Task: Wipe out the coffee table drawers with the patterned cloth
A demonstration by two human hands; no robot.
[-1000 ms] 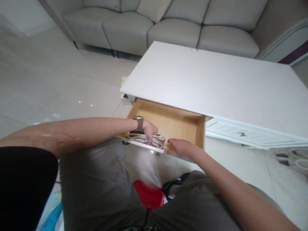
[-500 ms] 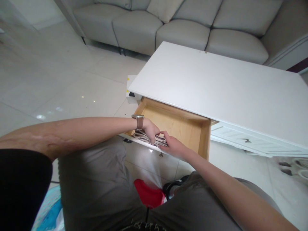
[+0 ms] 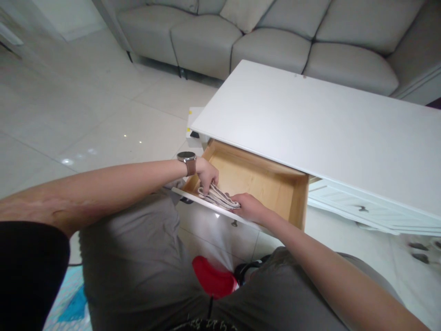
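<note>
A folded striped cloth (image 3: 217,196) stands along the inside of the front panel of a pulled-out wooden drawer (image 3: 262,184). My left hand (image 3: 207,174), with a watch (image 3: 187,157) on its wrist, grips the cloth's left end from above, fingers pointing down. At the other end, my right hand (image 3: 250,207) is closed around the cloth, its thumb on the near side and some fingers hidden. Cream and dark stripes show in the layered folds between the hands.
The drawer belongs to a white coffee table (image 3: 310,119). Behind it stands a grey sofa (image 3: 203,41). A white box (image 3: 195,122) sits by the table's left end. Below the drawer front, a red object (image 3: 213,278) lies between my legs.
My left hand has shifted left, away from my right hand, to the cloth's left end. More of the cloth now shows between the hands. The view has shifted slightly.
</note>
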